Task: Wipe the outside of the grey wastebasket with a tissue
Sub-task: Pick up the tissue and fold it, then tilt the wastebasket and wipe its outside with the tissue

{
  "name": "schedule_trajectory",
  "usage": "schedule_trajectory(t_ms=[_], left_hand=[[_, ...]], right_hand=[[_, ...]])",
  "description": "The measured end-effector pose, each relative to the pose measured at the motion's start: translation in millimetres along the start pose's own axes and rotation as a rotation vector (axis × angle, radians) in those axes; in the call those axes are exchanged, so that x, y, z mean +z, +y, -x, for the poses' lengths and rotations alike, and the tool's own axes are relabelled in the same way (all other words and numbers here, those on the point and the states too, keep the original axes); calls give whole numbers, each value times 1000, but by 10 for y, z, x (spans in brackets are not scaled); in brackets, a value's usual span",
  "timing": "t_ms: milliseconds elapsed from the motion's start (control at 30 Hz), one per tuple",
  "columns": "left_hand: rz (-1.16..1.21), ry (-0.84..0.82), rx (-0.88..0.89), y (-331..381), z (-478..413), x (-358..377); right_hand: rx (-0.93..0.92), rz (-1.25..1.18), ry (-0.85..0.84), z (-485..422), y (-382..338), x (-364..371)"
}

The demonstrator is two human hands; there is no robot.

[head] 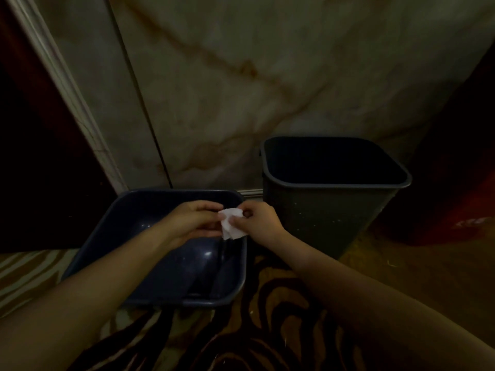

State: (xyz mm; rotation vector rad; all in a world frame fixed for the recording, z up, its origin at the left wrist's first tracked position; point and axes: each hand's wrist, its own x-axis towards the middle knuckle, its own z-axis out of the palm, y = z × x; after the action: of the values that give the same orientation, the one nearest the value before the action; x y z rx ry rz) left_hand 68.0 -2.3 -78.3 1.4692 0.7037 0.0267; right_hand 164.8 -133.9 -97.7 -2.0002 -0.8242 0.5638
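Dim light falls over a corner where a zebra-striped rug (267, 330) covers the near floor and a marble-patterned wall (241, 76) rises behind. Nearest the camera, two bare forearms reach forward from the bottom corners of the view, over the rug. They meet above a dark blue basin (233, 287), a shallow square tub that sits on the rug with its far edge against the foot of the wall.

Over the basin's far right corner, both hands hold one small white tissue (232, 224), crumpled and folded, between them. The left hand (194, 222) is cupped with its fingers curled loosely inward, and its fingertips touch the tissue's left edge. The right hand (258, 219) is more tightly closed, pinching the tissue's right side between thumb and bent forefinger, the other fingers tucked into the palm. The tissue hangs a little below the pinch and touches neither container.

Just right of the basin, and a little farther off, stands the grey wastebasket (326, 218), upright on the floor close to the wall, its square rim open and its inside too dark to see. The hands are near its left wall but apart from it. Bare brownish floor (401, 266) lies to its right, and beyond that a dark red object (455, 210) sits in shadow, too dim to identify. At far left a dark wooden door frame (40, 129) with pale trim slants up the wall.
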Motion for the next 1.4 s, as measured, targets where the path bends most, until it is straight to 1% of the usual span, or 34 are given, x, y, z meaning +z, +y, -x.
schedule_trajectory(t_ms=[67,133,200,267,333,467,533,633,767,900,1000,1100,1167,1300,1367,1400], left_hand=[[-175,86,93,163,13,55],[-347,161,306,411,1,176],[-521,145,574,687,-4,426],[-680,55,752,905,-52,786],[-837,-43,796,1033,-146,1176],[-1211,-277,639,1044,-367,1718],[-1300,-303,612,1005,-418,1848],[-1318,-232,618,996,-441,1929],[-1351,-205,575,992,-447,1961],[-1314,-137,622,962,-435,1972],[-1213,-92,645,1059,-414,1988],[-1144,-29,606,1200,-402,1961],[-1073,15,576,1260,-385,1929],[-777,84,465,1308,-331,1923],[-640,115,416,1322,-282,1945],[-581,114,384,1320,-256,1953]], right_hand=[[21,-14,22,83,18,-120],[45,-38,40,189,62,-265],[75,-84,45,322,133,-414],[95,-113,50,458,222,-563],[116,-122,58,577,319,-716],[207,-158,117,765,527,-1026],[255,-203,148,849,621,-1161],[304,-235,227,971,719,-1335],[378,-308,309,1087,770,-1532],[432,-453,343,1141,741,-1746],[393,-451,397,1182,710,-1930],[307,-486,527,1199,648,-2084],[288,-541,601,1186,591,-2164],[239,-702,707,1116,468,-2292],[221,-719,750,1063,422,-2308],[222,-687,774,1026,414,-2304]])
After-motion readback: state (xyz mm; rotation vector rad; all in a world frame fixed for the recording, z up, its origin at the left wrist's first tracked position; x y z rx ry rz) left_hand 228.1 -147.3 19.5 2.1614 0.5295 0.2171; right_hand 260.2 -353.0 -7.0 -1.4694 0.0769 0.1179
